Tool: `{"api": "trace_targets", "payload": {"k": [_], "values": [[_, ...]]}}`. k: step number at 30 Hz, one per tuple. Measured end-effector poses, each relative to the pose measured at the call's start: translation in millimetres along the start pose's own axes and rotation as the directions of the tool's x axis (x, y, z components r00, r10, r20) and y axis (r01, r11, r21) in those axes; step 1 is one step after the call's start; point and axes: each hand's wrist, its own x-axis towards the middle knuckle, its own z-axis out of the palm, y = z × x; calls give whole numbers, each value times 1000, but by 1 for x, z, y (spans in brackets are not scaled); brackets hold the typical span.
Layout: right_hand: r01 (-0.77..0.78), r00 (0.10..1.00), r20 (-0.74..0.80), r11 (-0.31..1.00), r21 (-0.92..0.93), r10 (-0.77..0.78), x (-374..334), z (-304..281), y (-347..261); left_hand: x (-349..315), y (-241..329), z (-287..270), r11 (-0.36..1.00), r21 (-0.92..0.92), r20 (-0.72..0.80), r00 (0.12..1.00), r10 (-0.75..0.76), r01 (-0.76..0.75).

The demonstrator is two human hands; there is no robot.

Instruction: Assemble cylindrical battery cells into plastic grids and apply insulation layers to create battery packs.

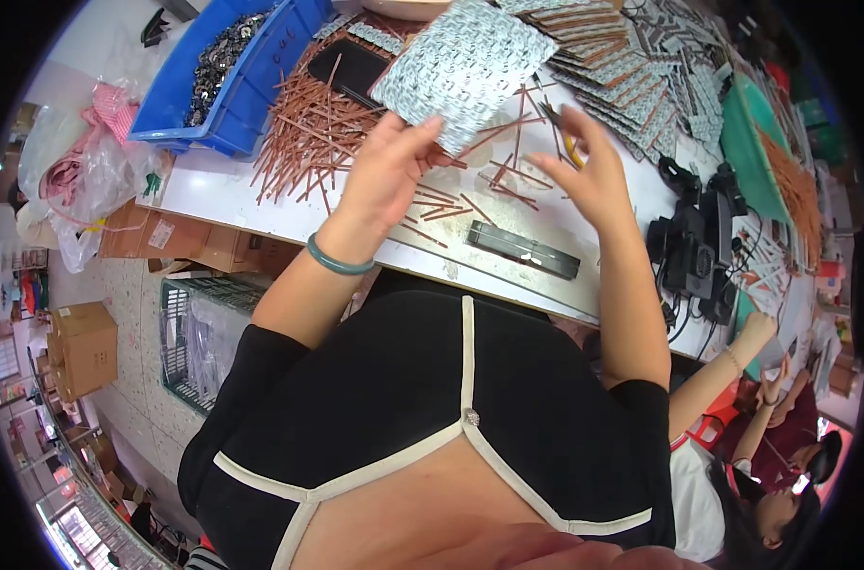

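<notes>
My left hand (389, 166) is closed on the lower left edge of a flat, roughly square panel (465, 71) with a silvery, small-patterned surface. The panel is raised over the table and tilted. To its right, my right hand (598, 176) is open, thumb and fingers spread apart. A yellow-handled hand tool, like pliers (572, 149), shows between thumb and fingers; whether they touch it is unclear. Thin reddish-brown strips (308, 128) lie heaped left of my left hand, with several scattered under both hands. Nearer me lies a dark, narrow metal bar-like block (523, 251).
A blue bin (246, 81) of small dark metal parts stands at the left. Stacked patterned panels (617, 81) spread at the back right. Black devices with cables (693, 247) and a green basin (743, 142) are at the right. A co-worker's arm (707, 385) reaches in there.
</notes>
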Motion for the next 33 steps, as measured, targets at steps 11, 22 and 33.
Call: {"api": "trace_targets", "payload": {"k": [11,22,33], "values": [[164,878,441,983,87,-186,-43,-122,-43,-4,-11,-1,753,500,454,870,193,-428],[-138,956,277,983,119,100,-90,-71,-1,-33,-45,-10,647,664,455,889,49,-375],[-117,978,176,992,42,108,-104,-51,3,-27,-49,-15,559,724,446,893,67,-404]]}}
